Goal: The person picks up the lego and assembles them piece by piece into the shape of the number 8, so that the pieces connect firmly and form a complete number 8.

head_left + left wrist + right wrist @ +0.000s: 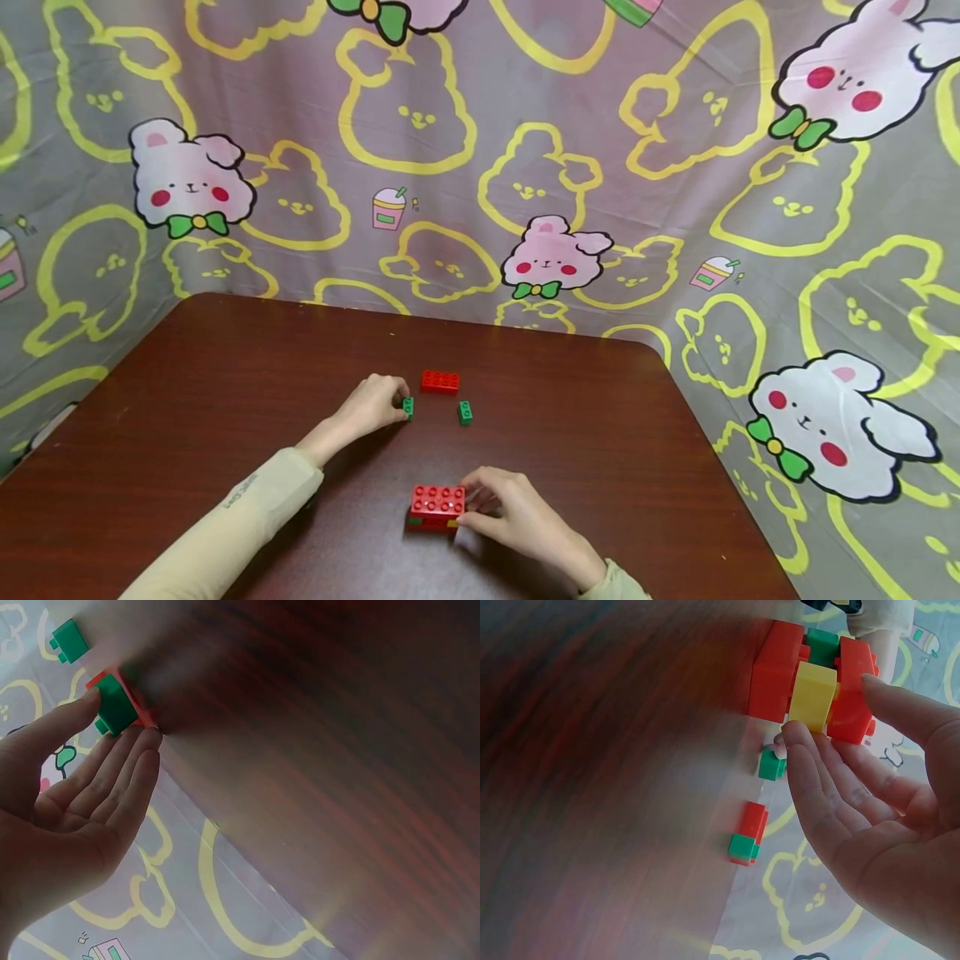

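— Head view: what has the left hand [371, 406] got?
— Its fingertips pinch a small green brick [408, 407] on the brown table [187, 400], beside a red brick [439, 382].
— The right hand [510, 512]?
— Fingers and thumb clasp the red-topped brick stack [437, 507] near the table's front; another green brick [465, 412] lies apart.

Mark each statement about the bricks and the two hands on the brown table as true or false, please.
1. The left hand pinches a small green brick. True.
2. The right hand rests flat on the table, away from any brick. False: it holds the stacked brick block.
3. The block has a blue top. False: its top is red.
4. A loose red brick lies beyond the green ones. True.
5. A second green brick lies free on the table. True.
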The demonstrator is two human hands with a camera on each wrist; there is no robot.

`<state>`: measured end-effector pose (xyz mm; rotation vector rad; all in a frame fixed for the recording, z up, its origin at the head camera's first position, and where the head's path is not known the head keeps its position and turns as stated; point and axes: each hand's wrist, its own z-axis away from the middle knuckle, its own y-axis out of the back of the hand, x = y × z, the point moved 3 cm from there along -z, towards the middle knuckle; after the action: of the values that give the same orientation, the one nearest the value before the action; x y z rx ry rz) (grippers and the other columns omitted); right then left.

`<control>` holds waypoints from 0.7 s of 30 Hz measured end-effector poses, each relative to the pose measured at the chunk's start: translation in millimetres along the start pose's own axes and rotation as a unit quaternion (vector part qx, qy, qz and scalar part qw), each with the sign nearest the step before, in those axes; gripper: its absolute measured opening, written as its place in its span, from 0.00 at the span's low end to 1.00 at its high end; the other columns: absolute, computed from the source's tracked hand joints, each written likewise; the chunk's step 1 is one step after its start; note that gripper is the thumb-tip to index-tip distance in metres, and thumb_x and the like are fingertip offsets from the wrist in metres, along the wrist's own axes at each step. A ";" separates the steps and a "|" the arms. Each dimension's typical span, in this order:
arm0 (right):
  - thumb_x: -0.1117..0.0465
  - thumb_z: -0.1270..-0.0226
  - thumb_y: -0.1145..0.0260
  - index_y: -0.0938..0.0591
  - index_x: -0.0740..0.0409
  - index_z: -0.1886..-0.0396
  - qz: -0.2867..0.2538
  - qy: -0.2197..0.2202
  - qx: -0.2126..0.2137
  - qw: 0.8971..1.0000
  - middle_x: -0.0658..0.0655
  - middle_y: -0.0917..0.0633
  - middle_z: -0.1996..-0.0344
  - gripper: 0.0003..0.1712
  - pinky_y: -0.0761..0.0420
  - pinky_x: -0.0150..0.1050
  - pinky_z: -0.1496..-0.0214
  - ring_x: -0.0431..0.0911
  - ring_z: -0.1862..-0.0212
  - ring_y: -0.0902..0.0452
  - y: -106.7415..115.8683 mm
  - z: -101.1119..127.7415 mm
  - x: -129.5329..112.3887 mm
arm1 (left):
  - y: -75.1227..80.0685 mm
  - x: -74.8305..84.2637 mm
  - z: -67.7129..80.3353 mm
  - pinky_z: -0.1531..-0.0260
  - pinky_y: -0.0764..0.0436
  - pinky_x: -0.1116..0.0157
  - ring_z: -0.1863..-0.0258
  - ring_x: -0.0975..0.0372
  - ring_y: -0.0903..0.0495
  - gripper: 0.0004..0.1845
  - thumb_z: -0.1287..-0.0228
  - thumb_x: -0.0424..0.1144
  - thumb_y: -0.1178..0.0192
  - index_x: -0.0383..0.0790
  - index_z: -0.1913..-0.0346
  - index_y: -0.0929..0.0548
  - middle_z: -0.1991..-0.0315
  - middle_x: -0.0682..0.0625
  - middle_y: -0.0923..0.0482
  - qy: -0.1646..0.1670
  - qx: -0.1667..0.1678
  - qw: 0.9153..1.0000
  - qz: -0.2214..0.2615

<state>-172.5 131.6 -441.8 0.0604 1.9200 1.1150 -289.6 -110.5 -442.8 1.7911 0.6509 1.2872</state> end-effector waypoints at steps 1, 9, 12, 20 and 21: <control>0.59 0.37 0.28 0.19 0.58 0.54 0.000 0.000 0.000 1.000 0.54 0.13 0.62 0.14 0.16 0.29 0.61 0.33 0.63 0.17 0.1 0.0 -0.4 | 0.4 0.0 0.7 0.65 0.17 0.61 0.68 0.60 0.15 0.11 0.48 0.33 0.26 0.34 0.62 0.15 0.68 0.46 0.12 0.002 -0.002 1.000 0.003; 0.56 0.36 0.29 0.19 0.56 0.53 -0.012 -0.027 -0.010 1.000 0.53 0.13 0.61 0.15 0.16 0.29 0.59 0.33 0.62 0.17 1.3 0.2 -1.7 | 2.4 1.5 7.9 0.67 0.18 0.63 0.70 0.62 0.16 0.11 0.48 0.33 0.26 0.34 0.62 0.15 0.69 0.45 0.12 -0.004 -0.002 1.000 0.007; 0.54 0.36 0.29 0.19 0.55 0.53 -0.020 -0.043 -0.016 0.999 0.53 0.13 0.60 0.15 0.16 0.29 0.59 0.33 0.62 0.17 1.8 0.4 -1.1 | 2.4 2.6 10.6 0.68 0.18 0.63 0.71 0.63 0.17 0.11 0.48 0.33 0.26 0.35 0.62 0.15 0.69 0.45 0.12 -0.011 -0.002 1.000 0.009; 0.55 0.36 0.29 0.19 0.56 0.54 -0.009 -0.021 -0.005 1.000 0.53 0.13 0.61 0.15 0.15 0.30 0.60 0.33 0.62 0.17 0.7 0.5 -1.1 | 3.6 8.5 20.5 0.69 0.20 0.65 0.74 0.67 0.20 0.10 0.49 0.34 0.26 0.37 0.64 0.15 0.72 0.49 0.14 -0.025 0.004 1.000 0.013; 0.56 0.36 0.29 0.19 0.56 0.54 -0.007 -0.016 -0.002 1.000 0.53 0.13 0.61 0.15 0.15 0.30 0.60 0.33 0.63 0.17 0.4 0.5 -1.2 | 3.4 8.8 22.0 0.69 0.20 0.66 0.74 0.67 0.21 0.09 0.48 0.34 0.26 0.38 0.64 0.15 0.72 0.50 0.14 -0.025 0.002 1.000 0.014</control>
<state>-171.5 131.6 -440.9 0.0625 1.8869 1.1028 -266.1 -112.3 -438.6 1.8361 0.6032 1.2555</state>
